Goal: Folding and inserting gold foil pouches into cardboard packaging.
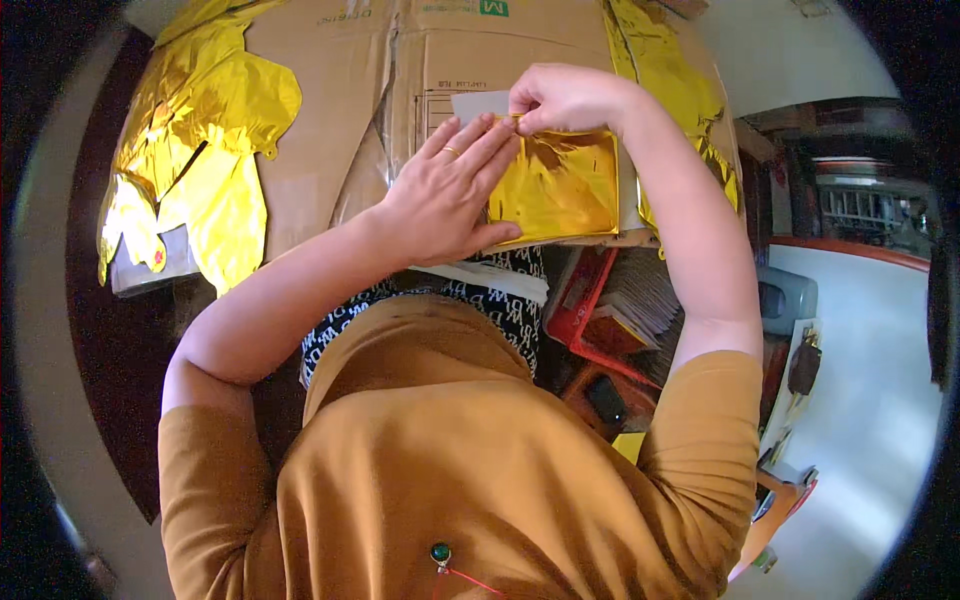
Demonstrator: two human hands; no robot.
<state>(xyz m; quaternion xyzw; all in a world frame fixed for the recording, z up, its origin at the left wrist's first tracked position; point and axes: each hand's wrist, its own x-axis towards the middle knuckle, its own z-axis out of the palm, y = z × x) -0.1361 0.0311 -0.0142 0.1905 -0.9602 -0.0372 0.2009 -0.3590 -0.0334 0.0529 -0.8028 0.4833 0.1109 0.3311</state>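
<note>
A flat, square gold foil packet (565,190) lies near the front edge of a cardboard surface (310,130). My left hand (440,190), with a ring on one finger, rests flat across its left side, fingers stretched toward the top edge. At that top edge my right hand (575,97) is closed, thumb and forefinger pinched beside my left fingertips. The packet's upper edge appears to be in this pinch; the exact grip is hidden by the curled fingers. A pale grey-white card or flap (478,104) sticks out to the left from behind my right hand.
Crumpled gold foil pieces (225,110) drape over the cardboard's left side, and more gold foil (670,75) lies at its right. Below the right edge sits a red crate (578,310) with a stack of thin packets (650,295). A dark phone-like object (606,398) lies nearby.
</note>
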